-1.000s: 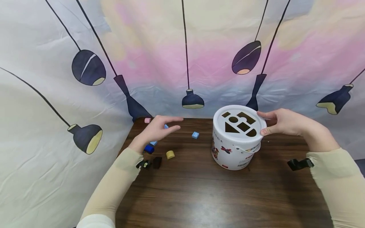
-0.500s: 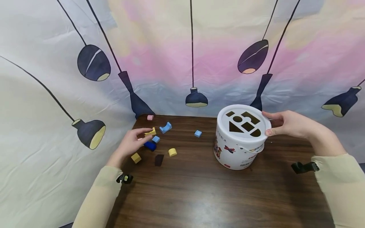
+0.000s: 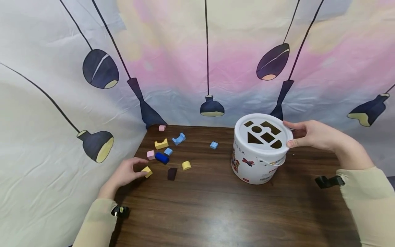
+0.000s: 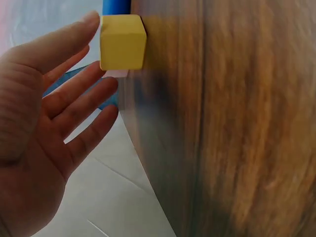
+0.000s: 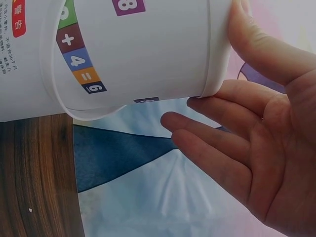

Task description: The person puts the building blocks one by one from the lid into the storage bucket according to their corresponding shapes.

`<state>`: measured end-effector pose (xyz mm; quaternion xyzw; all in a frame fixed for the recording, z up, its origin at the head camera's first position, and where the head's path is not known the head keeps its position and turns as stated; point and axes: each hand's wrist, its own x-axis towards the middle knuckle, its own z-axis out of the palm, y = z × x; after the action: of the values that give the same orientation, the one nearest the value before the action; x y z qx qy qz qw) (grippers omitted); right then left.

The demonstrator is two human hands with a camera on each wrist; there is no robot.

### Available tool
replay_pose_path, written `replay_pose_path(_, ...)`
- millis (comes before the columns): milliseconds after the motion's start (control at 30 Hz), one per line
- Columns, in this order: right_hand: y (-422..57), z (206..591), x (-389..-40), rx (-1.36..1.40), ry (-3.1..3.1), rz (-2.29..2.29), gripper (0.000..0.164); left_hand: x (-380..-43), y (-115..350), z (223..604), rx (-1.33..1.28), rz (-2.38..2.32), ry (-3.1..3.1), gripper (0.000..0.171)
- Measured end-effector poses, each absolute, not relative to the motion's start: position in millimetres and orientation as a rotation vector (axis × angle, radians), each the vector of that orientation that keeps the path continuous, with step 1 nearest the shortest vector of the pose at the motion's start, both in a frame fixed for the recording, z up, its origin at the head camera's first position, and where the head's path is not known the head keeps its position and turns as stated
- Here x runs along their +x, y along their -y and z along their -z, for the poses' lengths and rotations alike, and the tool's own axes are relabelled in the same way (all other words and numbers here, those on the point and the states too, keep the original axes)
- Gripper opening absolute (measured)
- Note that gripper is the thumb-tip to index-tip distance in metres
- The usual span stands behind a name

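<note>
My left hand (image 3: 127,172) is at the table's left edge, thumb and fingers spread around a yellow block (image 3: 148,172). In the left wrist view the thumb tip is right at the upper corner of this yellow block (image 4: 122,43), while the other fingers reach out below it, apart from one another. My right hand (image 3: 318,138) holds the white bucket (image 3: 251,164) by the rim of its lid, thumb on the near side and fingers behind. Shaped holes are cut through the lid (image 3: 262,145). The right wrist view shows the hand (image 5: 256,133) with thumb and forefingers at the lid's edge.
Right of the left hand lie a dark blue block (image 3: 162,157), a pink block (image 3: 151,155), a yellow arch (image 3: 161,144), a blue arch (image 3: 179,138), a dark brown block (image 3: 172,173) and a yellow half-round block (image 3: 186,165). A light blue block (image 3: 214,145) lies nearer the bucket.
My left hand has drawn back left and toward me, from over the scattered blocks to the yellow block. The right hand stays on the bucket's rim. The head view shifted slightly.
</note>
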<state>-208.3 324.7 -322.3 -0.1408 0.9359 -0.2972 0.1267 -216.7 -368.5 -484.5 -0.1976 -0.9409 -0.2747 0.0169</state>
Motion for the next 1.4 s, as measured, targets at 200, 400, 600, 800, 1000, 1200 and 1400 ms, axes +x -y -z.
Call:
replay_pose_path(200, -321.4, 322.8, -210.6, -0.426, -2.713, 0.877, 0.094, -211.8, 376.1, 488.0, -0.566, 0.820, 3.036, 0.047)
replay_pose_path(400, -321.0, 322.7, -211.6, -0.434, -2.709, 0.892, 0.093, -210.7, 378.4, 489.0, -0.587, 0.859, 3.067, 0.046)
replay_pose_path(600, -321.0, 322.3, -211.4, -0.438, -2.697, 0.913, 0.092, -210.4, 376.5, 488.7, -0.615, 0.882, 3.045, 0.043)
replay_pose_path(800, -321.5, 323.3, -210.4, -0.428, -2.706, 0.897, 0.092, -213.7, 376.0, 487.0, -0.605, 0.866, 3.084, 0.042)
replay_pose_path(1000, -321.9, 324.2, -209.0, -0.418, -2.713, 0.890, 0.092, -217.1, 374.9, 486.9, -0.605, 0.884, 3.092, 0.041)
replay_pose_path(1200, -322.3, 322.5, -208.3, -0.412, -2.714, 0.895, 0.093, -217.9, 373.6, 485.4, -0.613, 0.905, 3.098, 0.040)
replay_pose_path(1400, -324.1, 323.0, -208.3, -0.412, -2.701, 0.917, 0.093, -220.0, 373.3, 485.4, -0.595, 0.908, 3.112, 0.037)
